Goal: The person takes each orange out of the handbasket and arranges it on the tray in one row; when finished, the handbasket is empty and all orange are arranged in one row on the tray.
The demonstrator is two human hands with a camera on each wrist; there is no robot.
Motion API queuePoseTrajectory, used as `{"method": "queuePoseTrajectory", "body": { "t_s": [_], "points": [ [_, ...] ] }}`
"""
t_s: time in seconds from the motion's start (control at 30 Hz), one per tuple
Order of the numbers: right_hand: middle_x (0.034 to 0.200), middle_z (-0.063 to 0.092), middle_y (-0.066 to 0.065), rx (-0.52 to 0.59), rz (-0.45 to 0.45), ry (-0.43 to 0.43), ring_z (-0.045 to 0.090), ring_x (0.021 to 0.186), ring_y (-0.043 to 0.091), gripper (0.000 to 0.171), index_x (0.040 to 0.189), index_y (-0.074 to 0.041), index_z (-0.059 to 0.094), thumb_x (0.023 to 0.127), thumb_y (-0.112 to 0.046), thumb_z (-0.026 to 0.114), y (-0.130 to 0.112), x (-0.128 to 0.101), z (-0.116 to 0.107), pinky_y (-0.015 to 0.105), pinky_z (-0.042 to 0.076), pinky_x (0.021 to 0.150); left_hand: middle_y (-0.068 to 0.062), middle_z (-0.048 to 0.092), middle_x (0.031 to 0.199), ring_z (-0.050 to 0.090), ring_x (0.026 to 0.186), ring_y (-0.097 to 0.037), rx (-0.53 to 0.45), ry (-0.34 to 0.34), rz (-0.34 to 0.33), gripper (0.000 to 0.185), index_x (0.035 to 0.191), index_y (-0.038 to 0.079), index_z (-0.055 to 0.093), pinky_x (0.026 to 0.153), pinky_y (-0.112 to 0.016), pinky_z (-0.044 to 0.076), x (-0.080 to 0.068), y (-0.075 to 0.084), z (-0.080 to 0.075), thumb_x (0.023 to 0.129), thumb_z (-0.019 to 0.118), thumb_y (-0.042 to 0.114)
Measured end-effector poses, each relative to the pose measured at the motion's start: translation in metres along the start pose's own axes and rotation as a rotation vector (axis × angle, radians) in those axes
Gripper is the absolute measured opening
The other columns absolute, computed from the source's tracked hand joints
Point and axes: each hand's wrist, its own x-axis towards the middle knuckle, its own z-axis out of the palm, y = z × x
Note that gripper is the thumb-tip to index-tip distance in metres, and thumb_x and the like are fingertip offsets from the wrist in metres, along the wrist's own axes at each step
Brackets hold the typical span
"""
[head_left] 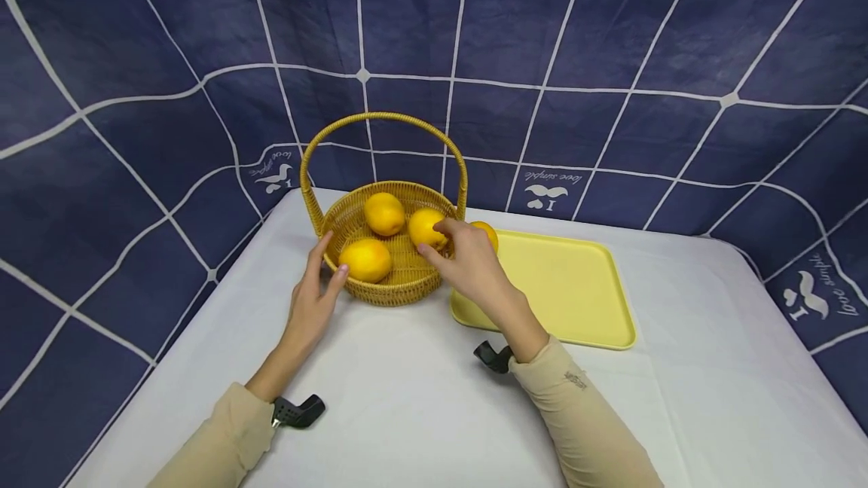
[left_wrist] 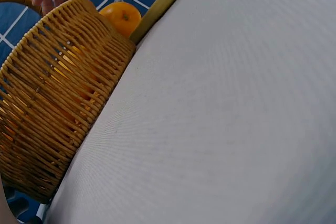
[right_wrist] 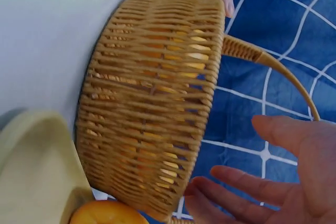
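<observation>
Toward the tabletop's far left edge, my left hand [head_left: 313, 300] steadies the basket [head_left: 400, 285] with open fingers on its rim. My right hand [head_left: 468, 262] hovers spread over an orange [head_left: 426, 227] inside; I should close gently around it, then lift clear of the handle toward the tray [head_left: 576, 300].
</observation>
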Motion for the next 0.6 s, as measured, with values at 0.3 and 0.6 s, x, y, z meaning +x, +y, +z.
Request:
{"method": "queuePoseTrajectory", "body": {
  "t_s": [0.3, 0.6],
  "points": [
    [0.133, 0.071, 0.016, 0.062, -0.029, -0.128, 0.066, 0.123, 0.033, 0.05, 0.137, -0.001, 0.066, 0.097, -0.029, 0.077, -0.012, 0.022, 0.027, 0.044, 0.057, 0.108, -0.006, 0.027, 0.174, 0.05, 0.144, -0.047, -0.021, -0.008, 0.001, 0.065, 0.168, 0.038, 0.023, 0.121, -0.067, 0.039, -0.001, 0.001, 0.0, 0.111, 0.053, 0.039],
    [0.148, 0.063, 0.009, 0.036, -0.061, -0.306, 0.059, 0.136, 0.028, 0.067, 0.149, -0.005, 0.057, 0.092, -0.027, 0.084, -0.033, 0.042, 0.055, 0.041, 0.048, 0.119, -0.003, 0.023, 0.176, 0.043, 0.15, -0.044, -0.024, -0.014, 0.017, 0.065, 0.169, 0.03, 0.024, 0.123, -0.06, 0.041, 0.0, 0.001, 0.001, 0.111, 0.053, 0.038]
  ]
}}
